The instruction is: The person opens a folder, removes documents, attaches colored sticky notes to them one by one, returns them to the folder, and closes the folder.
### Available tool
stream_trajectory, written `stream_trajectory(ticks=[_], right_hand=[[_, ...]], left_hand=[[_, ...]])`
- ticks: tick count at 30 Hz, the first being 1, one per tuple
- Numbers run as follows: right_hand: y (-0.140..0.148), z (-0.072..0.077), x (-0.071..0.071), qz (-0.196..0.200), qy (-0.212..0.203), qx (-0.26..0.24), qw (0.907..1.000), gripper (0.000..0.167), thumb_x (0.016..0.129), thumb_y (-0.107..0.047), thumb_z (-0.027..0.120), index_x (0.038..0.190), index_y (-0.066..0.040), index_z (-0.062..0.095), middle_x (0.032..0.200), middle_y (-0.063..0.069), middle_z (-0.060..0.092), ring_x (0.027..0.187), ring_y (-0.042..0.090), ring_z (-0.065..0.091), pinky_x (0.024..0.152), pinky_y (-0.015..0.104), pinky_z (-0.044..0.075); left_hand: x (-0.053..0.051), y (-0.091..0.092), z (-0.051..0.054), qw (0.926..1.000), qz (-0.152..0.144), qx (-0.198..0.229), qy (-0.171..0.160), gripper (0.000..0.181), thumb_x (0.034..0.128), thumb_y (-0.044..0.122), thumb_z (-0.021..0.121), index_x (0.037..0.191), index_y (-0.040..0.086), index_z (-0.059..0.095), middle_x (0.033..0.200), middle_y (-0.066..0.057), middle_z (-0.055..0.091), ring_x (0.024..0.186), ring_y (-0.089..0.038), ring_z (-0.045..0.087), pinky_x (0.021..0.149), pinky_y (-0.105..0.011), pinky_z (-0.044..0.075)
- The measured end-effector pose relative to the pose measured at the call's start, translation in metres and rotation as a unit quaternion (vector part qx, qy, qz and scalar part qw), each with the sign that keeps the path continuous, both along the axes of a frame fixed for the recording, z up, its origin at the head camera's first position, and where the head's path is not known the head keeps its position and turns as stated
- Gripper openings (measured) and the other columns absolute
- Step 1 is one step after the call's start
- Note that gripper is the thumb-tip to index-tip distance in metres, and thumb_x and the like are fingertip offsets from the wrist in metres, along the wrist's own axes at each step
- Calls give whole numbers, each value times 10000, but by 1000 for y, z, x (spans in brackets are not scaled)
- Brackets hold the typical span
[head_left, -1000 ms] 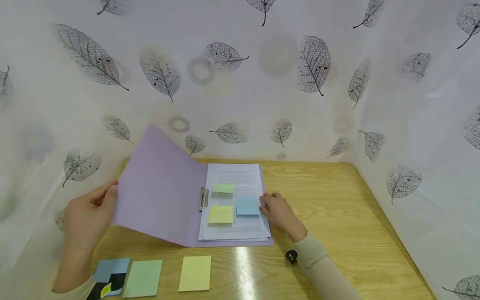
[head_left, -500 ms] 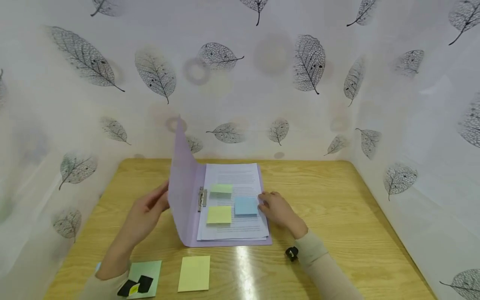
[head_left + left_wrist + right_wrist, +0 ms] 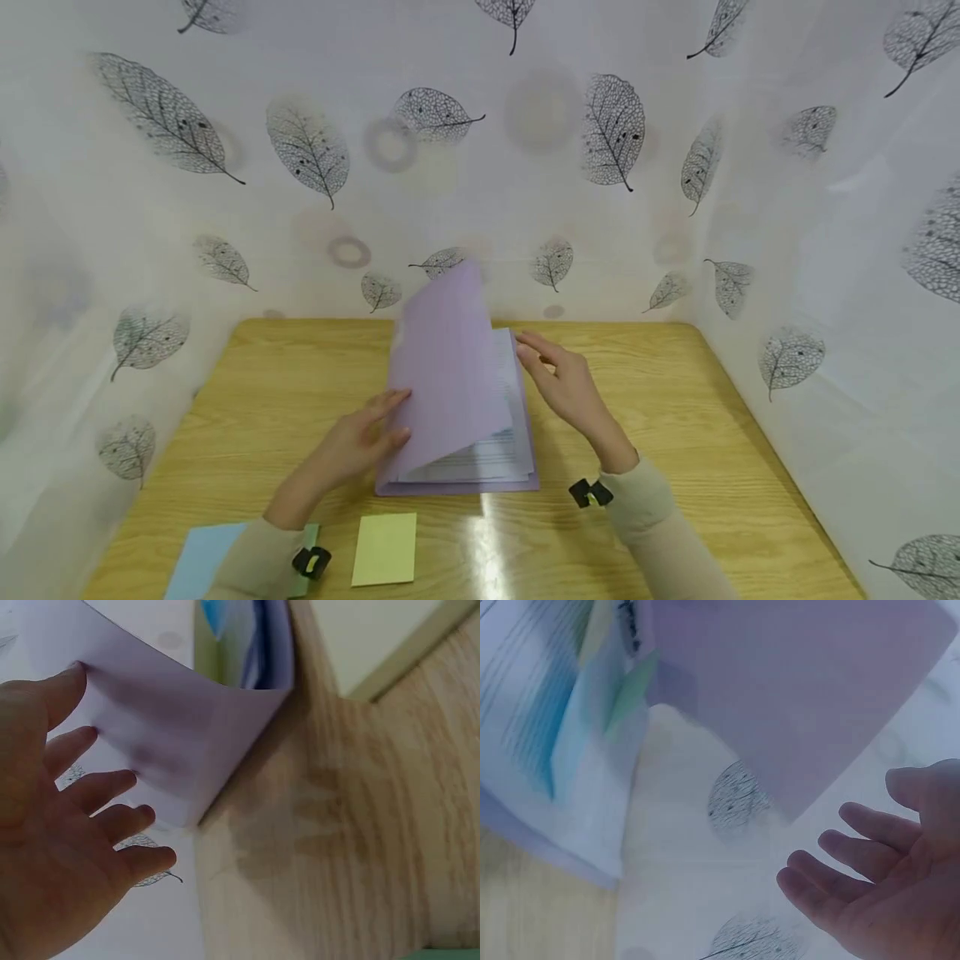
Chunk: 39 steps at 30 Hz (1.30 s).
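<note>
A purple folder lies on the table with its cover raised at a slant over printed papers. Against the outside of the cover, my left hand rests its fingertips; the left wrist view has its fingers extended along the purple sheet. My right hand is beside the folder's upper right edge, fingers loosely bent and holding nothing. Beneath the cover, the right wrist view reveals a blue sticky note, a green sticky note and part of a metal clip.
In front of the folder lies a yellow sticky pad. A blue sticky pad and a green one are partly covered by the left sleeve. A leaf-patterned white sheet surrounds the wooden table.
The folder's cover has swung from the left, past upright, over the papers, with my left hand following it rightward. My right hand has left the papers' edge and moved up slightly.
</note>
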State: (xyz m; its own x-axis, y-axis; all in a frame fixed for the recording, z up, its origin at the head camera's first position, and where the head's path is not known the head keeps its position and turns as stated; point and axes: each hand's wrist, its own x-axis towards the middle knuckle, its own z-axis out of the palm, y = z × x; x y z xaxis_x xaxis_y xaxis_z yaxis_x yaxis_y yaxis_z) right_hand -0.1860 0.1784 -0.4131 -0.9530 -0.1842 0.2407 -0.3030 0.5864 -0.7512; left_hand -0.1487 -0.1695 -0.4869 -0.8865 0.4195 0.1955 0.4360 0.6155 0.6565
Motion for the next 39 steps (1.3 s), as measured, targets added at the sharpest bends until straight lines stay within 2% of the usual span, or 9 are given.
stream_trajectory(ticks=[3, 6, 8, 11, 17, 22, 28, 32, 39], right_hand=[[-3, 8, 5, 137, 131, 71, 9998, 459, 1095, -424, 566, 1471, -171, 637, 1557, 84, 582, 1388, 366, 597, 1104, 589, 533], [-5, 6, 6, 413, 278, 436, 9978, 462, 1083, -353, 608, 1470, -102, 625, 1577, 153, 546, 1458, 393, 522, 1192, 587, 451], [-6, 1, 7, 621, 323, 792, 9944, 464, 1068, -294, 638, 1463, -52, 618, 1582, 214, 518, 1496, 422, 464, 1244, 578, 382], [-8, -10, 10, 815, 316, 1391, 9864, 470, 1044, -241, 665, 1443, 3, 615, 1571, 289, 493, 1491, 478, 444, 1246, 591, 368], [-12, -27, 18, 767, 239, 2082, 9748, 458, 1021, -205, 688, 1399, 46, 629, 1526, 356, 498, 1441, 587, 438, 1203, 659, 383], [-12, -42, 19, 710, 235, 2185, 9730, 436, 1002, -158, 701, 1355, 88, 635, 1454, 395, 545, 1367, 627, 495, 1162, 680, 425], [-8, -64, 15, 647, -220, 1978, 9779, 428, 988, -109, 708, 1338, 125, 633, 1417, 408, 567, 1338, 557, 564, 1146, 633, 471], [-5, -76, 11, 639, -417, 1936, 9781, 424, 999, -116, 697, 1345, 121, 633, 1422, 411, 562, 1333, 543, 576, 1141, 615, 484], [-4, -86, 4, 644, -473, 2095, 9745, 443, 1001, -155, 705, 1346, 113, 630, 1411, 400, 578, 1353, 548, 555, 1171, 625, 450]], left_hand=[[-2, 2, -7, 9995, -118, -180, 234, 603, 1024, 264, 700, 1550, 37, 510, 1560, -309, 494, 1420, -554, 486, 1124, -745, 416], [-5, 3, -10, 9986, -147, -397, 318, 609, 1020, 265, 698, 1538, 4, 511, 1558, -297, 503, 1425, -566, 473, 1109, -781, 401], [-6, 2, -11, 9981, -102, -555, 258, 628, 1024, 282, 690, 1543, -12, 496, 1570, -291, 490, 1436, -571, 456, 1124, -776, 391], [-8, -1, -13, 9971, -13, -756, 60, 663, 1030, 319, 677, 1556, -26, 468, 1590, -287, 467, 1450, -580, 430, 1151, -769, 364], [-11, -3, -15, 9954, 59, -937, -185, 710, 1027, 404, 664, 1576, 6, 454, 1609, -291, 441, 1473, -600, 381, 1160, -822, 283], [-12, 1, -15, 9918, 62, -1278, -25, 726, 1025, 454, 650, 1570, 11, 467, 1614, -308, 419, 1487, -597, 361, 1176, -816, 264], [-11, 12, -13, 9856, 24, -1682, 183, 728, 1024, 452, 646, 1548, -25, 480, 1613, -297, 425, 1503, -557, 370, 1205, -783, 260], [-9, 20, -12, 9822, 20, -1874, 147, 726, 1030, 437, 642, 1540, -52, 474, 1610, -299, 425, 1500, -515, 409, 1222, -757, 263], [-8, 35, -13, 9736, 107, -2282, 31, 729, 1042, 444, 621, 1551, -51, 455, 1617, -299, 409, 1489, -478, 447, 1233, -723, 289]])
